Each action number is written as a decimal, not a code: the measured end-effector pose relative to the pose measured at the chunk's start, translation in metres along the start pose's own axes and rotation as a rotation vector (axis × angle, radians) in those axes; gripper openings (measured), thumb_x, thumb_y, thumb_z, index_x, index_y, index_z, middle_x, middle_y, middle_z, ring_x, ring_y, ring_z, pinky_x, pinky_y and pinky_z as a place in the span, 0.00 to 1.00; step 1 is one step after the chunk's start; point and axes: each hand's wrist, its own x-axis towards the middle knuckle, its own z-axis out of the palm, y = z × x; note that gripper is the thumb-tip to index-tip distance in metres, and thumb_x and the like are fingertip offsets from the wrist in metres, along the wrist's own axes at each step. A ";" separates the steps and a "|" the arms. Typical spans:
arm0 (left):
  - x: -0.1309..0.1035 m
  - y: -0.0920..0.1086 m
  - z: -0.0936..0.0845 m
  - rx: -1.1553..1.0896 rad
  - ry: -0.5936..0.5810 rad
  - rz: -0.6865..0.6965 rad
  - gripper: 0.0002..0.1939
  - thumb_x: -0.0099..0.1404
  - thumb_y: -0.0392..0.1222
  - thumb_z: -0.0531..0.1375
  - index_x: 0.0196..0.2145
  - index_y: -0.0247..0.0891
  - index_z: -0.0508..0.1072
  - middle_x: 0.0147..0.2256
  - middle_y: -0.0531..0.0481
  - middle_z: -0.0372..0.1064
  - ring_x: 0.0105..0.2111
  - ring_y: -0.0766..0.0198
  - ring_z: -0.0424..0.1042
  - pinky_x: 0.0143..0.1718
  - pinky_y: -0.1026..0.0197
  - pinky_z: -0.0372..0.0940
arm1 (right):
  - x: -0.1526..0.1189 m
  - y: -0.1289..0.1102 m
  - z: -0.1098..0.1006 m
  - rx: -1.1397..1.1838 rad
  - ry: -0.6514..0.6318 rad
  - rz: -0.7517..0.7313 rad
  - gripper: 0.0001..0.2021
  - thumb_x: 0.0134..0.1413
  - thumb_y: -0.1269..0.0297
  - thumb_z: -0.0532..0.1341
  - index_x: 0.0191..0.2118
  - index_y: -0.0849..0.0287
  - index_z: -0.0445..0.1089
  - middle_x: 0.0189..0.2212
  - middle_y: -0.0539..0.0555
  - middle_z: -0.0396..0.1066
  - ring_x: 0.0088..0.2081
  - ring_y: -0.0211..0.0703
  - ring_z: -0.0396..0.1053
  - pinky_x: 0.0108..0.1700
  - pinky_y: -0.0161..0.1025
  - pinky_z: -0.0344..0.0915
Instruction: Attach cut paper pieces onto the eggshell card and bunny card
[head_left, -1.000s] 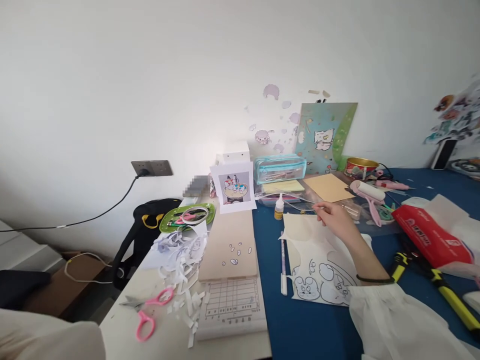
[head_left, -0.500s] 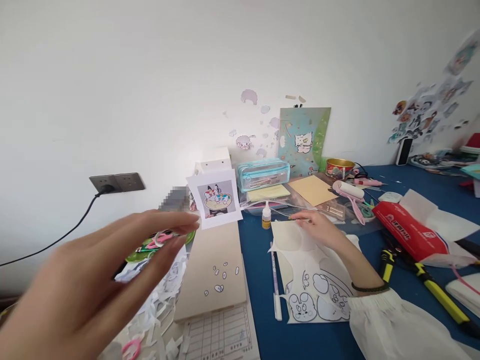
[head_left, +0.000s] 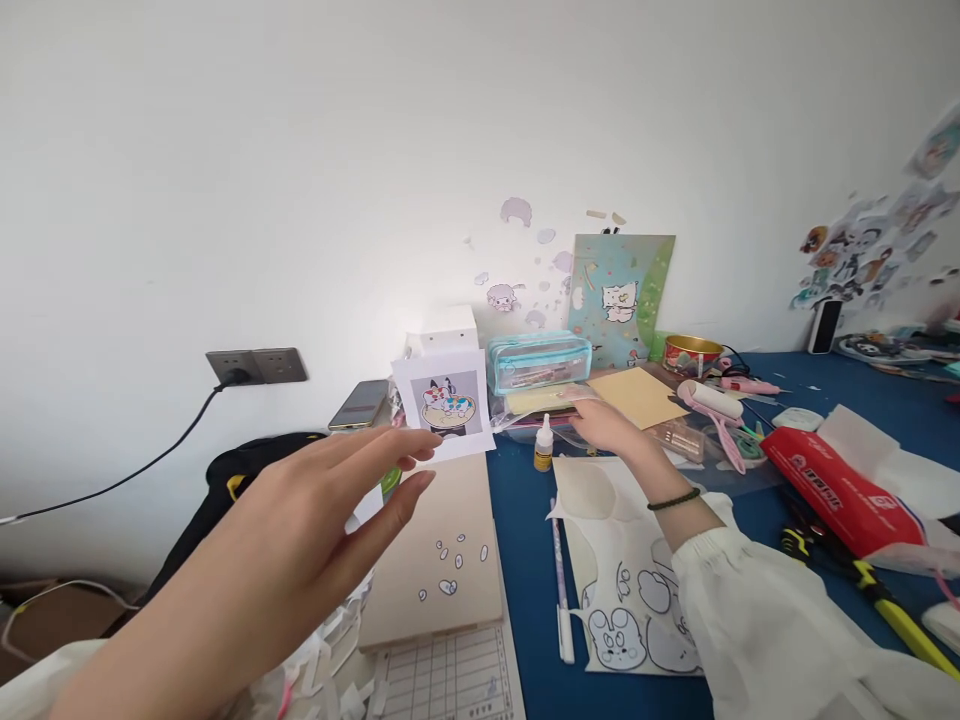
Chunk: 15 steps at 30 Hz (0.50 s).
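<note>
My left hand (head_left: 330,510) hovers over the left side of the table with thumb and fingers apart, holding nothing. Below its fingertips lies a beige board (head_left: 420,540) bearing several tiny outlined cut-outs. My right hand (head_left: 604,425) stretches to a stack of yellow paper (head_left: 547,399), index finger extended at the stack's edge; the other fingers are partly hidden. Under my right forearm is a cut-up white sheet with line drawings (head_left: 619,640). A small glue bottle (head_left: 544,448) stands left of that hand. A white-capped pen (head_left: 562,600) lies along the sheet.
Behind sit a blue clear pencil case (head_left: 540,362) and a propped picture printout (head_left: 448,405). To the right are a pink lint roller (head_left: 716,410), a red tissue pack (head_left: 840,490), and yellow-black pliers (head_left: 892,600). Paper scraps (head_left: 330,640) lie at left.
My right hand has moved off the drawing sheet's top edge, forward and left to the yellow paper. My left hand stays raised with fingers apart. The view has shifted slightly.
</note>
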 end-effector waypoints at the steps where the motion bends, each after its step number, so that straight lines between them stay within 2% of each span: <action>1: 0.001 0.001 0.000 -0.001 0.000 -0.002 0.17 0.68 0.54 0.49 0.48 0.48 0.69 0.46 0.52 0.75 0.42 0.54 0.75 0.38 0.57 0.70 | 0.005 -0.002 0.000 -0.012 0.004 -0.003 0.23 0.54 0.73 0.53 0.56 0.61 0.67 0.56 0.59 0.67 0.57 0.51 0.64 0.57 0.41 0.59; 5: 0.005 0.003 0.002 -0.016 -0.025 -0.025 0.17 0.68 0.54 0.48 0.47 0.48 0.70 0.46 0.52 0.74 0.42 0.54 0.74 0.40 0.56 0.69 | 0.017 -0.011 0.004 -0.062 0.036 0.021 0.18 0.57 0.67 0.55 0.53 0.56 0.70 0.51 0.57 0.72 0.51 0.51 0.69 0.51 0.40 0.63; 9: 0.004 -0.003 0.000 0.026 -0.066 -0.096 0.16 0.69 0.53 0.48 0.48 0.50 0.68 0.46 0.53 0.74 0.42 0.54 0.74 0.39 0.56 0.68 | 0.019 -0.014 0.013 -0.108 0.081 0.066 0.14 0.57 0.61 0.58 0.45 0.57 0.75 0.47 0.61 0.74 0.47 0.56 0.71 0.44 0.42 0.64; 15: 0.004 -0.011 -0.005 0.094 -0.051 -0.148 0.15 0.68 0.53 0.49 0.48 0.49 0.68 0.44 0.53 0.75 0.37 0.55 0.75 0.35 0.57 0.68 | 0.022 -0.004 0.019 -0.139 0.091 0.049 0.13 0.58 0.60 0.57 0.42 0.57 0.77 0.42 0.58 0.77 0.43 0.51 0.73 0.42 0.39 0.63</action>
